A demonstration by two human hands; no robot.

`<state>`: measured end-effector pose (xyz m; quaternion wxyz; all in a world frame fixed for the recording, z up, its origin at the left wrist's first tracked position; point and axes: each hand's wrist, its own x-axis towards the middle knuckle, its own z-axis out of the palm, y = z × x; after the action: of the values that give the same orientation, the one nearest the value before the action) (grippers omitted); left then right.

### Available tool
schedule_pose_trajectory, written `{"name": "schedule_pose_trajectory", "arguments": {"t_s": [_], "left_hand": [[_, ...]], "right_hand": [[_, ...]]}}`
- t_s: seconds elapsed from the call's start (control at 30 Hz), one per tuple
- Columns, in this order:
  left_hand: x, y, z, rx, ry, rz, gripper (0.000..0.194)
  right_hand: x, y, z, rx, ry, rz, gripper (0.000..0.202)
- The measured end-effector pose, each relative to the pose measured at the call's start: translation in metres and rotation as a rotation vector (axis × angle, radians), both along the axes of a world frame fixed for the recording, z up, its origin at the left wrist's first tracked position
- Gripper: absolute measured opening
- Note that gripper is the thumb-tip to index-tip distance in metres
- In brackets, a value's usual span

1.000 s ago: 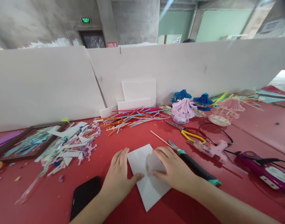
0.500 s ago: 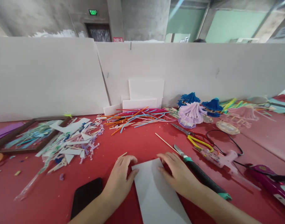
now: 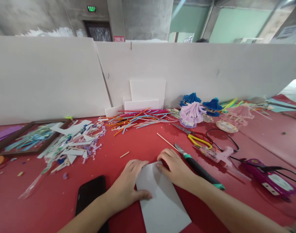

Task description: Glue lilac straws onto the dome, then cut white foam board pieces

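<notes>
Wall EXIT sign (image 3: 91, 8), white card (image 3: 161, 202)

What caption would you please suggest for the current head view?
Left hand and right hand at a white sheet on a red table, phone and black-handled tool nearby.

"The white sheet's (image 3: 163, 202) finish?"
"Matt, smooth, papery. The partition (image 3: 196, 69) along the far edge of the table (image 3: 135, 140)?"
"Matt too. The glue gun (image 3: 226, 155)?"
"Pinkish translucent plastic. The utility knife's blade (image 3: 179, 148)?"
"Metal."
</notes>
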<state>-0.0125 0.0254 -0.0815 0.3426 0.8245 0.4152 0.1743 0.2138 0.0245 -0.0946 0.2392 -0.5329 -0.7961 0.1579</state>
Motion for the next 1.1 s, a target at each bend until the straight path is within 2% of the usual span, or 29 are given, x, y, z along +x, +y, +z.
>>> {"name": "schedule_pose_trajectory", "arguments": {"t_s": [0.2,0.3,0.47,0.57,0.67,0.77,0.87,0.97,1.1], "left_hand": [[0.000,0.003,-0.003,-0.044,-0.023,0.133,0.080],[0.000,0.005,-0.004,-0.087,-0.038,0.202,0.071],[-0.001,0.009,0.000,-0.192,-0.117,0.285,0.053],[-0.002,0.011,-0.001,-0.271,-0.227,0.313,0.047],[-0.004,0.013,-0.005,-0.372,-0.352,0.300,0.046],[-0.007,0.018,-0.006,-0.437,-0.434,0.267,0.040],[-0.012,0.022,-0.003,-0.449,-0.464,0.223,0.043],[-0.018,0.023,0.002,-0.401,-0.501,0.213,0.043],[-0.021,0.023,0.004,-0.288,-0.661,0.315,0.016]], "right_hand": [[-0.010,0.004,0.001,0.015,-0.014,-0.098,0.020],[-0.017,0.002,-0.001,0.014,-0.074,-0.170,0.024],[-0.017,0.003,-0.002,0.009,-0.055,-0.162,0.029],[-0.016,0.004,0.000,-0.056,0.136,-0.101,0.025],[-0.018,0.002,0.004,-0.336,0.497,-0.022,0.021],[-0.021,0.003,0.008,-0.624,0.874,0.013,0.035],[-0.021,0.007,0.011,-0.744,1.136,0.042,0.045],[-0.018,0.009,0.011,-0.796,1.280,0.085,0.043],[-0.018,0.005,0.008,-0.815,1.202,0.163,0.040]]}}
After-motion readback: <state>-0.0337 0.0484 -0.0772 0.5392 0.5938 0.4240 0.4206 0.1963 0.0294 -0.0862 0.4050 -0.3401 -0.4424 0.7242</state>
